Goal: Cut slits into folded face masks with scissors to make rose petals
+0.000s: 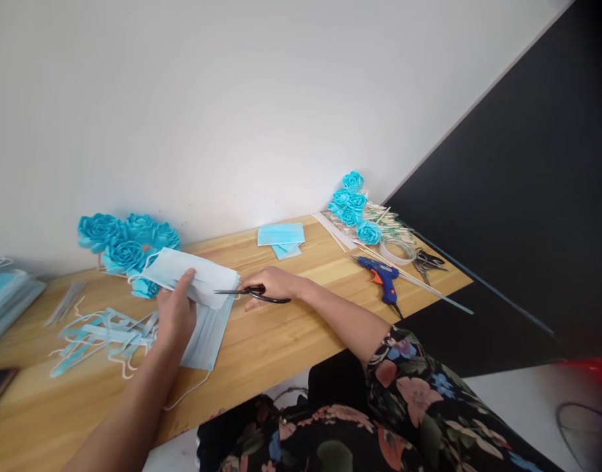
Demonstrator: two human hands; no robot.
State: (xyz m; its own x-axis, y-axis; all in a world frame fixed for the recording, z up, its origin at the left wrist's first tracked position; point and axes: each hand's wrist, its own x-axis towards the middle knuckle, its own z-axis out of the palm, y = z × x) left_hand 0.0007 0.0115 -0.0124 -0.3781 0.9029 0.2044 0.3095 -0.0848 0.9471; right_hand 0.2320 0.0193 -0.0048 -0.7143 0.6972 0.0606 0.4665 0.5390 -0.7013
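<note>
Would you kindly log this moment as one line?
left hand: holds face mask | right hand: holds scissors at mask's right edge | on table: glue gun, loose strips

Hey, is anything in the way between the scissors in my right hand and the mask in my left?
Nothing visible stands between them. The scissors in your right hand overlap the mask near its right end; I can't tell whether they touch it. Your left hand grips the mask left of the blade tips.
</note>
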